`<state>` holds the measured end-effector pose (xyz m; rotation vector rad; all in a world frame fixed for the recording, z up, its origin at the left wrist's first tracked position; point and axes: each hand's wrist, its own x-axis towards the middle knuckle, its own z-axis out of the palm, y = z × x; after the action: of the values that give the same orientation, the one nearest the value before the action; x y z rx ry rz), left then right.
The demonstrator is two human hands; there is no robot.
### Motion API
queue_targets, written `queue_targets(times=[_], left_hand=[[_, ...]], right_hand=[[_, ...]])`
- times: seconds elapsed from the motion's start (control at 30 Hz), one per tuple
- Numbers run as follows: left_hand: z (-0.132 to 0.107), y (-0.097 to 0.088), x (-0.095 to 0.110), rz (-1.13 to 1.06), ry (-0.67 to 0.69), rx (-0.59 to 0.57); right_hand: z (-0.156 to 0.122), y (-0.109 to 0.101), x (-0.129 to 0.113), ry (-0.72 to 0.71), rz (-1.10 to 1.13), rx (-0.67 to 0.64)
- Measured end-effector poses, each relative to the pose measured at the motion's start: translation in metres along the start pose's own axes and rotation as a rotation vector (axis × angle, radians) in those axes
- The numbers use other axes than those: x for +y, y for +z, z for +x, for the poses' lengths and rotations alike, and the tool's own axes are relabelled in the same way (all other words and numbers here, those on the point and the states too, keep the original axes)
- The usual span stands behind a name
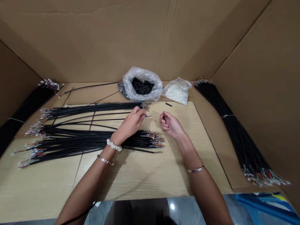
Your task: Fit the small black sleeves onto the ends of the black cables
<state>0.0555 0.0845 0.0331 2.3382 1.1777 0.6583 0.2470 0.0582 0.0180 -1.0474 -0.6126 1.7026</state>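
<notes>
My left hand (pixel 132 120) is pinched round a thin black cable near its end, and the stripped wire tips (pixel 147 116) stick out past the fingertips. To the right of it, my right hand (pixel 170 125) is closed on a small black tube (pixel 164 118), mostly covered by the fingers. The hands are a short gap apart above the table. One loose black tube (pixel 168 104) lies just beyond the right hand. Black cables with coloured wire ends lie in an upper bunch (pixel 98 106) and a lower bunch (pixel 74 137), beside and under my left forearm.
At the back stand an open plastic bag (pixel 156 87) of black tubes and a smaller bag (pixel 178 92) of white pieces. Tied cable bundles lie at the left (pixel 25 111) and right (pixel 229 119). Cardboard walls (pixel 100 28) enclose the table (pixel 141 177). A blue plastic frame (pixel 259 223) is at lower right.
</notes>
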Motion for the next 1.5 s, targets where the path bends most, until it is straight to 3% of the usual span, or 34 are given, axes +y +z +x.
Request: queue_targets(times=[0.27,0.53,0.73,0.87,1.03,1.2,1.3,1.43,1.5], left_hand=[[-0.026,0.003,0.004,0.032,0.168,0.043],[-0.032,0.006,-0.002,0.189,0.337,0.197],[-0.035,0.005,0.004,0.331,0.399,0.29],[-0.037,0.006,0.004,0.338,0.409,0.343],[-0.038,0.004,0.005,0.268,0.387,0.303],[-0.04,0.002,0.01,0.119,0.279,0.241],[-0.04,0.001,0.011,0.061,0.241,0.227],[-0.041,0.001,0.009,0.017,0.208,0.239],[-0.04,0.002,0.008,-0.002,0.201,0.247]], right_hand=[[-0.006,0.019,0.015,-0.133,-0.591,-0.117],[-0.009,0.019,0.01,-0.06,-0.469,-0.232],[-0.013,0.018,0.01,-0.276,-0.594,-0.357],[-0.018,0.02,0.008,-0.313,-0.674,-0.415],[-0.017,0.021,0.01,-0.353,-0.728,-0.417],[-0.018,0.023,0.013,-0.457,-0.743,-0.415],[-0.02,0.024,0.013,-0.381,-0.689,-0.398],[-0.02,0.023,0.011,-0.06,-0.403,-0.378],[-0.021,0.021,0.009,0.0,-0.249,-0.369]])
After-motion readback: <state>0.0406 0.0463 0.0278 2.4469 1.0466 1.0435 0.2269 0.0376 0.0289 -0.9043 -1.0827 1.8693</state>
